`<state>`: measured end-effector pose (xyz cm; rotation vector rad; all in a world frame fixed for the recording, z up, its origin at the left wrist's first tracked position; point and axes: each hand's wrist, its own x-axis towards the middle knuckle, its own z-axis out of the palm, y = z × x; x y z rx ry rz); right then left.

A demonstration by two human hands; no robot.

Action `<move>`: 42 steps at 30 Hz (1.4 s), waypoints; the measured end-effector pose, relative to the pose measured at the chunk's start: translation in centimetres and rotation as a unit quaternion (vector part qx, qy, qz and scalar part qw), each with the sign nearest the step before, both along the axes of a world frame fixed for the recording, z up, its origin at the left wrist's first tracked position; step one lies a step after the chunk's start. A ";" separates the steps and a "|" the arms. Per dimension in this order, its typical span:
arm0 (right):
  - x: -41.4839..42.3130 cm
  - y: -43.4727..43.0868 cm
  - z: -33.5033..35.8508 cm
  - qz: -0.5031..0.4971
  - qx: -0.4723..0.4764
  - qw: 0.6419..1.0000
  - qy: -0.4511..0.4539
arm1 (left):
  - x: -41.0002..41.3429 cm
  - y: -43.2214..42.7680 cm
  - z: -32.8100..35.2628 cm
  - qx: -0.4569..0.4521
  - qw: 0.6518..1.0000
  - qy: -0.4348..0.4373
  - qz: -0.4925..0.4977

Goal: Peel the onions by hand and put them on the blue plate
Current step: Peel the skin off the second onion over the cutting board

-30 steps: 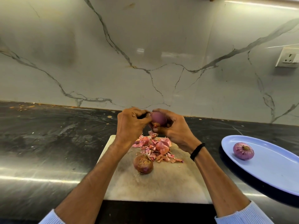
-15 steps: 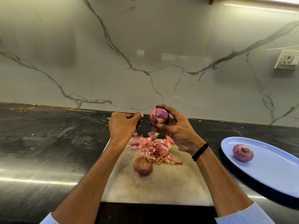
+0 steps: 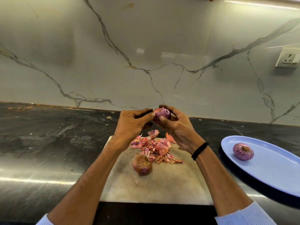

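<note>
both hands [image 3: 129,125] [image 3: 180,127] curl their fingers round one onion [image 3: 162,113] above the board [image 3: 162,184]; another lies on the plate [image 3: 267,172].

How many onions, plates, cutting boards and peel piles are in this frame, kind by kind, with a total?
Onions: 3 (held onion, unpeeled onion on the cutting board, peeled onion on the blue plate)
Blue plate: 1
Cutting board: 1
Peel pile: 1
Total: 6
</note>
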<state>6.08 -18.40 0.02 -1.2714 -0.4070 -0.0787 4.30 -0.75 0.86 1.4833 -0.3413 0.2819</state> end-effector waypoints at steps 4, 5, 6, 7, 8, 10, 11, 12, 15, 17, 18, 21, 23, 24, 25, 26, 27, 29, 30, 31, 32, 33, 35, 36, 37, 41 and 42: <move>0.2 0.1 0.0 -0.032 -0.027 0.998 -0.038 | 0.0 -0.1 -0.1 -0.009 1.000 -0.008 -0.008; 0.3 0.0 -0.1 -0.035 -0.034 0.998 -0.046 | 0.0 -0.2 -0.1 -0.006 1.000 -0.012 -0.005; 0.3 0.0 -0.2 -0.036 -0.038 0.997 -0.052 | 0.0 -0.2 -0.1 0.000 1.000 -0.018 0.002; 0.4 -0.1 -0.2 -0.036 -0.042 0.997 -0.055 | 0.0 -0.2 -0.1 0.005 1.000 -0.022 0.010; 0.4 -0.1 -0.3 -0.033 -0.044 0.997 -0.058 | 0.1 -0.1 -0.1 0.012 0.999 -0.026 0.019; 0.5 -0.2 -0.4 -0.030 -0.048 0.996 -0.066 | 0.3 0.0 -0.2 0.039 0.998 -0.040 0.042; 0.6 -0.2 -0.4 -0.033 -0.052 0.996 -0.070 | 0.4 0.1 -0.2 0.060 0.995 -0.052 0.057; 0.6 -0.1 -0.4 -0.039 -0.057 0.995 -0.074 | 0.5 0.1 -0.3 0.083 0.992 -0.067 0.072; 0.7 -0.1 -0.5 -0.051 -0.075 0.993 -0.082 | 0.6 0.2 -0.4 0.140 0.976 -0.120 0.114; 0.6 -0.1 -0.5 -0.056 -0.088 0.991 -0.086 | 0.6 0.1 -0.6 0.163 0.966 -0.157 0.123; 0.5 -0.1 -0.5 -0.062 -0.098 0.989 -0.089 | 0.7 0.1 -0.7 0.177 0.960 -0.176 0.128; 0.4 -0.1 -0.5 -0.080 -0.129 0.984 -0.092 | 0.9 -0.1 -1.1 0.221 0.937 -0.222 0.156; 0.4 -0.2 -0.7 -0.091 -0.146 0.981 -0.086 | 0.9 -0.2 -1.3 0.237 0.926 -0.245 0.162; 0.4 -0.2 -0.7 -0.098 -0.156 0.979 -0.083 | 0.9 -0.3 -1.5 0.243 0.922 -0.255 0.162; 0.4 -0.2 -0.8 -0.104 -0.165 0.977 -0.081 | 0.7 -0.4 -1.6 0.250 0.917 -0.265 0.162; 0.4 -0.3 -0.8 -0.108 -0.172 0.976 -0.081 | 0.7 -0.6 -1.7 0.258 0.911 -0.275 0.165; 0.4 -0.3 -0.8 -0.111 -0.176 0.975 -0.081 | 0.6 -0.6 -1.7 0.266 0.905 -0.286 0.168; 0.3 -0.3 -0.8 -0.114 -0.181 0.974 -0.082 | 0.7 -0.6 -1.8 0.280 0.895 -0.303 0.171; 0.3 -0.3 -0.7 -0.112 -0.183 0.973 -0.083 | 0.8 -0.5 -1.9 0.286 0.890 -0.308 0.174; 0.2 -0.2 -0.7 -0.108 -0.186 0.973 -0.085 | 0.9 -0.4 -1.9 0.291 0.887 -0.311 0.179; 0.1 -0.1 -0.7 -0.105 -0.189 0.973 -0.087 | 1.0 -0.3 -1.9 0.295 0.885 -0.310 0.184; 0.1 -0.1 -0.7 -0.101 -0.190 0.972 -0.089 | 1.1 -0.1 -1.8 0.294 0.885 -0.307 0.188; 0.1 -0.1 -0.7 -0.096 -0.184 0.975 -0.083 | 1.1 -0.1 -1.7 0.278 0.894 -0.296 0.188; 0.1 -0.2 -0.7 -0.096 -0.179 0.976 -0.079 | 1.0 -0.1 -1.6 0.263 0.903 -0.285 0.182; 0.2 -0.3 -0.7 -0.097 -0.177 0.977 -0.077 | 0.9 -0.1 -1.5 0.244 0.915 -0.271 0.173; 0.3 -0.6 -0.5 -0.105 -0.156 0.980 -0.065 | 0.9 0.2 -1.1 0.186 0.951 -0.216 0.119; 0.3 -0.6 -0.5 -0.105 -0.150 0.981 -0.062 | 1.0 0.3 -1.0 0.183 0.954 -0.210 0.109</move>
